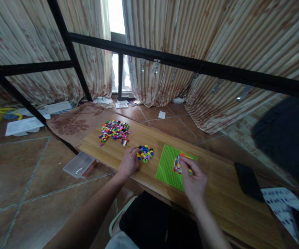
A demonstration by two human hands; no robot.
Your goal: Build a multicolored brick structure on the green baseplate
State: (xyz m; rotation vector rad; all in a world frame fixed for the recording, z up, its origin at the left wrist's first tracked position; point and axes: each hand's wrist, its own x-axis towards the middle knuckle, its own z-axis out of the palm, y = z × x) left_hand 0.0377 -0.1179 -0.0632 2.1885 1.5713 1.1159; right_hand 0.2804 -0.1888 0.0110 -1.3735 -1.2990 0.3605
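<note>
On a low wooden board (216,193) lies a bright green baseplate (166,167) with a small stack of coloured bricks (177,164) built on it. My right hand (194,178) is over that stack, its fingers pinched on a small orange brick (182,155) at the top. My left hand (128,162) rests on the board with curled fingers, touching a small cluster of mixed bricks (145,153). A larger heap of loose coloured bricks (114,130) lies further left and back.
A black phone (248,181) and a printed sheet (284,207) lie at the board's right end. A clear plastic box (80,165) sits on the tiled floor left of the board. A black metal frame (165,62) and curtains stand behind.
</note>
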